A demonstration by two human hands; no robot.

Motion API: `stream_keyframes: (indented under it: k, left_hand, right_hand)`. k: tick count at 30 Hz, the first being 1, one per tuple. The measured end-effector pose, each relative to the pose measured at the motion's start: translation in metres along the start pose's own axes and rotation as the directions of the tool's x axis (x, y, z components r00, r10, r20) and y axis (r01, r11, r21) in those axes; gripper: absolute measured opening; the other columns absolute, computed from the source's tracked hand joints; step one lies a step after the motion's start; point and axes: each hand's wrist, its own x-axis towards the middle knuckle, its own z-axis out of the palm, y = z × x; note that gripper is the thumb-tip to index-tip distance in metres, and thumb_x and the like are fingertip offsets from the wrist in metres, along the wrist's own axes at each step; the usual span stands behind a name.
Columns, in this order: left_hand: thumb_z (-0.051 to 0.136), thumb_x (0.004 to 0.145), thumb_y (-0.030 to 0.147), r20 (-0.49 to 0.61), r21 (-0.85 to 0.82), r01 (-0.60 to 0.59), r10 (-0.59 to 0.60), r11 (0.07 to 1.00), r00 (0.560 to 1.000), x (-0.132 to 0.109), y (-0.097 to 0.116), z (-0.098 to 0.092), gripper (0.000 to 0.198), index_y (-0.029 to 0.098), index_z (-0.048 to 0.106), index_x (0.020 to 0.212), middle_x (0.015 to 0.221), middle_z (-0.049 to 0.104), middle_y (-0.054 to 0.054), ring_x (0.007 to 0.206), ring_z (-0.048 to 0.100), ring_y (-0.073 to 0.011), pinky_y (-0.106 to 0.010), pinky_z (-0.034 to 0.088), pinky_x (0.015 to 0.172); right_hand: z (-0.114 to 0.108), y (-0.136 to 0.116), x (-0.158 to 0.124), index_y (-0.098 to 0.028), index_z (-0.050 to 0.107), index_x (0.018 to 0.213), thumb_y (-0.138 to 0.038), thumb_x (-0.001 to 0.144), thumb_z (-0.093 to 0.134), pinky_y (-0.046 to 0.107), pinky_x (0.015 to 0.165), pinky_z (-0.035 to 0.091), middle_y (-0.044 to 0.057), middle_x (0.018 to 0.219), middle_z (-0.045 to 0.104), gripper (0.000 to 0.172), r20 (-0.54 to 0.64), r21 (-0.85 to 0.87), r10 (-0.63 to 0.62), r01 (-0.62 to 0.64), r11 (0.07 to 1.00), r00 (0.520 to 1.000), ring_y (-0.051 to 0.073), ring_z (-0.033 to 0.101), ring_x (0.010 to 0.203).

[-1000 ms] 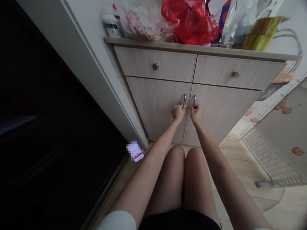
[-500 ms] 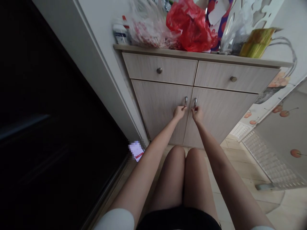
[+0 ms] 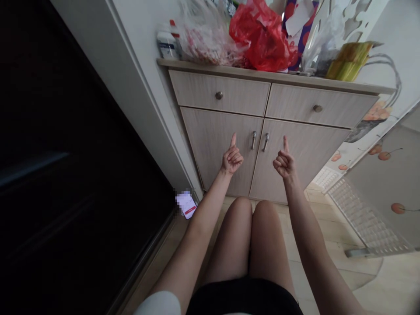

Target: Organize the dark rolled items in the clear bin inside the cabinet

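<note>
The left hand (image 3: 232, 159) and the right hand (image 3: 284, 162) are raised in front of a pale wood-grain cabinet (image 3: 298, 151), forearms angled up and inward from the lower corners of the frame. Each hand is a loose fist with its thumb pointing straight up. The curled left fingers (image 3: 236, 158) and right fingers (image 3: 278, 164) grasp nothing. The two metal door handles (image 3: 259, 141) stand upright at centre, between the hands and touching neither. Two drawers with round knobs sit above the doors. Along the top edge of the frame, the cabinet's surface (image 3: 275, 76) carries a red plastic bag (image 3: 264, 46), a clear bag with pink print (image 3: 205, 41) and a white bottle (image 3: 167, 46). A small pixelated object (image 3: 186, 204) lies on the tiled floor (image 3: 328, 227) at the cabinet's lower left corner.
</note>
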Motion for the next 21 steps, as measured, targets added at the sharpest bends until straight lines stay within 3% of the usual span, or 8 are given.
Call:
stream_keyframes:
  k: [7, 13, 16, 18, 20, 21]
  left_hand:
    - [0.033, 0.102, 0.017, -0.031, -0.059, 0.031, -0.033, 0.998, 0.999, 0.001, -0.036, 0.003, 0.05, 0.034, 0.046, 0.147, 0.048, 0.006, 0.011, 0.037, 0.005, -0.0091, -0.018, 0.02, 0.04]
    - [0.036, 0.101, 0.015, -0.006, -0.021, 0.064, -0.064, 0.998, 0.998, 0.009, -0.036, 0.011, 0.052, 0.035, 0.043, 0.149, 0.045, 0.01, 0.012, 0.035, 0.009, -0.0083, -0.018, 0.02, 0.04]
    - [0.047, 0.099, 0.02, 0.09, 0.132, 0.092, -0.105, 0.987, 0.99, 0.001, -0.032, 0.008, 0.053, 0.031, 0.04, 0.15, 0.042, 0.022, 0.014, 0.035, 0.017, -0.0071, -0.019, 0.023, 0.043]
    - [0.057, 0.095, 0.025, 0.109, 0.328, 0.1, -0.142, 0.94, 0.984, -0.023, -0.032, -0.009, 0.053, 0.025, 0.047, 0.147, 0.044, 0.036, 0.012, 0.038, 0.029, -0.0068, -0.019, 0.028, 0.046]
    - [0.063, 0.09, 0.027, 0.021, 0.534, 0.11, -0.144, 0.838, 0.989, -0.064, -0.035, -0.036, 0.044, 0.023, 0.06, 0.134, 0.05, 0.05, 0.008, 0.046, 0.043, -0.0085, -0.02, 0.035, 0.051]
    - [0.064, 0.09, 0.028, -0.054, 0.619, 0.136, -0.131, 0.774, 0.99, -0.086, -0.037, -0.051, 0.038, 0.024, 0.066, 0.127, 0.056, 0.056, 0.005, 0.052, 0.049, -0.01, -0.021, 0.04, 0.054]
  right_hand:
    - [0.001, 0.03, 0.005, -0.042, 0.043, 0.144, -0.026, 0.085, 0.059, 0.02, 0.041, 0.012, -0.015, 0.048, 0.003, 0.064, 0.007, 0.128, -0.035, 0.033, 0.991, 0.999, 0.007, 0.0, 0.039]
    - [0.004, 0.027, 0.01, -0.037, 0.042, 0.146, -0.039, 0.084, 0.064, 0.021, 0.042, 0.017, -0.015, 0.047, 0.012, 0.066, -0.05, -0.045, -0.01, 0.008, 0.999, 0.999, 0.008, 0.007, 0.039]
    - [-0.007, 0.029, 0.005, -0.032, 0.043, 0.147, -0.053, 0.081, 0.066, 0.021, 0.045, 0.025, -0.013, 0.051, 0.032, 0.073, -0.062, -0.291, -0.007, -0.011, 0.957, 0.998, 0.008, 0.024, 0.042]
    - [-0.026, 0.038, -0.023, -0.028, 0.055, 0.138, -0.058, 0.076, 0.069, 0.024, 0.05, 0.036, -0.006, 0.063, 0.051, 0.07, -0.097, -0.524, -0.058, -0.002, 0.851, 0.994, 0.011, 0.042, 0.053]
    - [-0.052, 0.054, -0.079, -0.027, 0.067, 0.118, -0.059, 0.071, 0.071, 0.031, 0.057, 0.045, 0.001, 0.075, 0.06, 0.056, -0.166, -0.711, -0.11, -0.042, 0.702, 0.98, 0.018, 0.055, 0.067]
    - [-0.065, 0.063, -0.117, -0.028, 0.07, 0.108, -0.06, 0.072, 0.068, 0.036, 0.059, 0.048, 0.003, 0.075, 0.061, 0.048, -0.238, -0.757, -0.094, -0.124, 0.641, 0.967, 0.021, 0.057, 0.07]
